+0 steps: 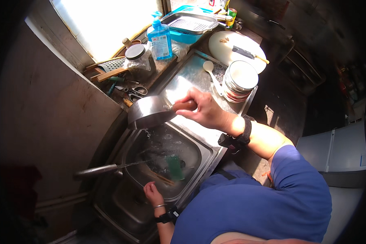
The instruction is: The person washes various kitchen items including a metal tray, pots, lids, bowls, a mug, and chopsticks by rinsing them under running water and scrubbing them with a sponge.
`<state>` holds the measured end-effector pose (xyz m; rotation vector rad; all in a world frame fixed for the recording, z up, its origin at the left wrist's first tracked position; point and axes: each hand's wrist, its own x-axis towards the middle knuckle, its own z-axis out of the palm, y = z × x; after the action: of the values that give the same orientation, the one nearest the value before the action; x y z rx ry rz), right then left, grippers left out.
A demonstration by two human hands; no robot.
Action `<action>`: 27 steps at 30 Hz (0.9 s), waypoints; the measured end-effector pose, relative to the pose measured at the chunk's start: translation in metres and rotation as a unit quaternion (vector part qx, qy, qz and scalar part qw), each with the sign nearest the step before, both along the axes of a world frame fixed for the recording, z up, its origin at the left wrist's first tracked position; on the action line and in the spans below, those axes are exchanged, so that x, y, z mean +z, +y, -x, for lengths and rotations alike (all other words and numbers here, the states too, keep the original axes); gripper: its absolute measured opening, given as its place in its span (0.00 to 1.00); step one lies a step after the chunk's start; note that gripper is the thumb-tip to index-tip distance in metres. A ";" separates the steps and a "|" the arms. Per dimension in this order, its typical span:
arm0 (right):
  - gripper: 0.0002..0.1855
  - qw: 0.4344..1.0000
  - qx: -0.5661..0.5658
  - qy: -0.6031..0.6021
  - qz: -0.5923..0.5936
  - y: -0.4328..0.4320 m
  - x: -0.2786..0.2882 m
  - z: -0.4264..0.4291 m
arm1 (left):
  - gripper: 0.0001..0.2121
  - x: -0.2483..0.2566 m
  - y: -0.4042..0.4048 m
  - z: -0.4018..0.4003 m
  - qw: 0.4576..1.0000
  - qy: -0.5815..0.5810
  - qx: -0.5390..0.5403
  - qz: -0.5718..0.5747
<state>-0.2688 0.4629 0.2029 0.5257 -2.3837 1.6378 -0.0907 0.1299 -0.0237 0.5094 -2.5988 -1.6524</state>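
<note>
My right hand (pixel 201 106) grips the wooden handle of a small metal saucepan (pixel 149 111). The pan is tilted above the far edge of the sink basin (pixel 198 146). Close to the divider between the two basins is my left hand (pixel 153 194), its fingers loosely curled; whether anything is inside them is hidden. Water streams from the metal faucet (pixel 100 170) into the basin. A green scouring pad (pixel 175 167) and wooden chopsticks (pixel 161 178) lie in the wet basin.
On the drainboard (pixel 183 73) stand stacked bowls (pixel 241 79) beside a white spoon (pixel 213 76). A cleaver (pixel 244 52) rests on a round cutting board (pixel 219 42). The ledge holds a blue pump bottle (pixel 160 39), a lidded jar (pixel 137 61), scissors (pixel 138 91) and a metal tray (pixel 190 23).
</note>
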 end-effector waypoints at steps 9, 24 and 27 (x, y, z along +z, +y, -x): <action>0.10 0.853 -0.243 -0.045 0.459 0.152 0.044 0.208 | 0.06 0.003 0.043 -0.014 0.997 -0.041 0.018 0.063; 0.19 0.904 -0.155 -0.228 0.327 0.175 -0.007 0.253 | 0.13 -0.055 0.030 0.036 0.944 -0.263 0.041 0.196; 0.19 0.892 -0.202 -0.247 0.320 0.085 0.005 0.162 | 0.12 -0.055 0.043 0.060 0.970 -0.159 -0.025 0.183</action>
<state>-0.4310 0.5482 0.2079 -0.5255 -1.8246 2.3500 -0.1504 0.1726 -0.0790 0.7399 -3.0691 -1.1322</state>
